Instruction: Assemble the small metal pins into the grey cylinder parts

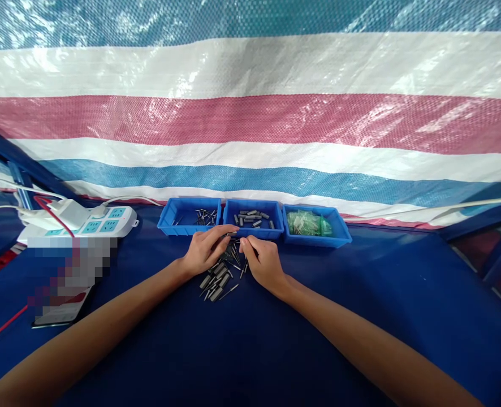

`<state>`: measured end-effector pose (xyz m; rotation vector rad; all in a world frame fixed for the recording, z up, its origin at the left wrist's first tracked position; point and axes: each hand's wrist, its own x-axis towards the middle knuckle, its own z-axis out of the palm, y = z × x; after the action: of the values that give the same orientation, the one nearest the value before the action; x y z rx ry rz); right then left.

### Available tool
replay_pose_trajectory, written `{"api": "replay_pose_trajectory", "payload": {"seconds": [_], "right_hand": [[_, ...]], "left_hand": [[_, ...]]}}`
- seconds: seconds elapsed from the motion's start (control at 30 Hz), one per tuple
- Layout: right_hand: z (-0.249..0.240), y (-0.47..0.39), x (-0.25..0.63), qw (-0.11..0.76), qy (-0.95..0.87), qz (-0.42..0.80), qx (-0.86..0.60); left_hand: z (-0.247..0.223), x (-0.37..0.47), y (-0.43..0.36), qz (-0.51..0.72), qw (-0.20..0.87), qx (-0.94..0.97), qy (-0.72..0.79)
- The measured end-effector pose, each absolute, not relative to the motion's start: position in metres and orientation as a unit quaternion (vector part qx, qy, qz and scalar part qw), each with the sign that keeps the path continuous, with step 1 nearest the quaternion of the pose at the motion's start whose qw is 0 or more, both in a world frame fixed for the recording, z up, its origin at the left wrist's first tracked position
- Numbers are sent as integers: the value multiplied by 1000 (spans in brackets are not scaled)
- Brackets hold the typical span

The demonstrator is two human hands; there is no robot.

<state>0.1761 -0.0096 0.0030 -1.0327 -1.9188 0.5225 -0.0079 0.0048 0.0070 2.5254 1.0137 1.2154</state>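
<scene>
A pile of small grey cylinders and thin metal pins (220, 280) lies on the blue table (250, 345), below and between my hands. My left hand (208, 249) is closed at the pile's upper left, thumb and fingers pinching a small grey piece (230, 233). On the pile's right side, my right hand (264, 261) is curled with thumb against forefinger; whatever it grips is too small to name. Just behind the hands stand a blue bin of dark pins (189, 230), a middle bin of grey cylinders (254, 232) and a right bin (318, 241) with green plastic packets (303, 223).
At the left are a white power strip (125, 221) with plugs and a red cable (8, 325), and a partly pixelated phone (59, 312). A striped plastic sheet (250, 118) hangs behind the bins. Blue frame bars flank the table.
</scene>
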Motion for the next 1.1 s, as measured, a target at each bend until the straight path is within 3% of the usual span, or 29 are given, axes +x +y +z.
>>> {"api": "replay_pose_trajectory", "payload": {"seconds": [1.1], "right_hand": [[2,-10,176,430,-772,238,-404]], "left_hand": [[-7,-11,12,441,28,851,283]]}}
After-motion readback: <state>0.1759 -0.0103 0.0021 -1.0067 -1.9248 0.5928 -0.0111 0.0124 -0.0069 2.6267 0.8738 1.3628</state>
